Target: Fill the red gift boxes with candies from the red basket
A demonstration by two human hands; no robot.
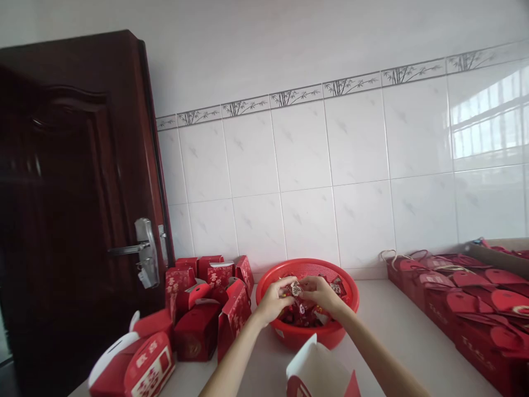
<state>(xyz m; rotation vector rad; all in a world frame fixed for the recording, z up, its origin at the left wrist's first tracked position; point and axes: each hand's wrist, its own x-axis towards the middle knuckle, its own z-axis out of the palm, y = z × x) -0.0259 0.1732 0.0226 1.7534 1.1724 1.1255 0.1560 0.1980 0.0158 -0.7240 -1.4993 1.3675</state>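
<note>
A round red plastic basket (pixel 270 273) stands against the tiled wall and holds many small wrapped items, mostly red. Over its middle, my left hand (pixel 274 300) and my right hand (pixel 322 295) hold a small pale wrapped piece (pixel 296 288) between their fingers. The fingers of both hands are closed on it. Below the basket, at the bottom edge of the view, an open red box with a white inside (pixel 318 369) faces up, partly cut off by the frame.
Several red gift boxes (pixel 197 331) crowd the left of the white counter (pixel 384 331). Rows of closed red boxes with cord handles (pixel 467 309) fill the right, beside a cardboard box (pixel 500 253). A dark wooden door (pixel 74 193) stands at the left.
</note>
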